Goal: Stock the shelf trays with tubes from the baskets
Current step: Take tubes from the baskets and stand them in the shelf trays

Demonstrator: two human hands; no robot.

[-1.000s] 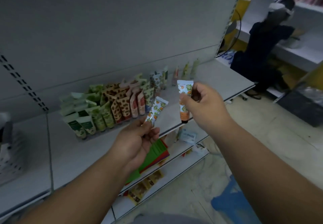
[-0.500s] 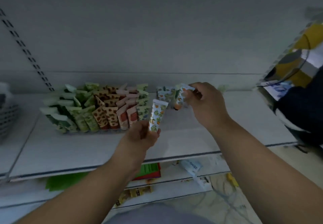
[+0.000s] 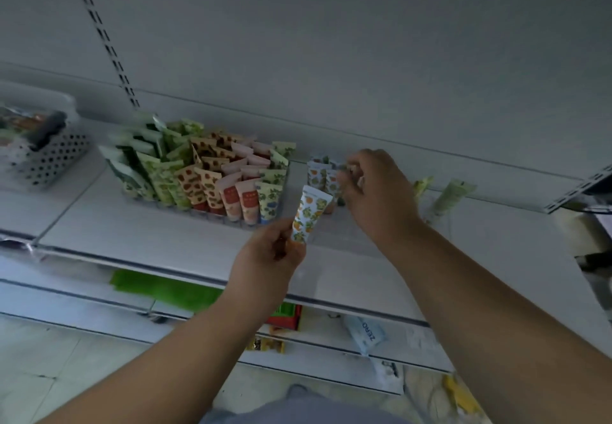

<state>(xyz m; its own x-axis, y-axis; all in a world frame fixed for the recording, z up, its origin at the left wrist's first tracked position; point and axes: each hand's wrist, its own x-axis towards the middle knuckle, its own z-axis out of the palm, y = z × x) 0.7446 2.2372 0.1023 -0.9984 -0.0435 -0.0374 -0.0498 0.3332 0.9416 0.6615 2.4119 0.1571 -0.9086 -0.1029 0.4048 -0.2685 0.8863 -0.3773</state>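
My left hand [image 3: 270, 258] pinches a white tube with an orange-and-green fruit print [image 3: 309, 213], held upright in front of the shelf. My right hand [image 3: 376, 192] reaches further back and pinches the top of a second printed tube [image 3: 332, 182], which stands among a few like tubes [image 3: 316, 173] on the shelf. Left of these, a clear shelf tray [image 3: 212, 216] holds several rows of green, spotted, pink and blue-print tubes. A grey perforated basket [image 3: 43, 162] with more goods sits at the far left of the shelf.
Two pale green tubes [image 3: 453, 197] lean against the back panel at the right. The white shelf [image 3: 149, 241] has lower shelves beneath with green and red packs [image 3: 165, 289] and a white packet [image 3: 366, 334]. A slotted upright [image 3: 102, 36] runs up the back wall.
The view has swung left, away from the other person, and down onto the shelf. My right hand has carried its tube back to the standing group. My left hand still holds its tube.
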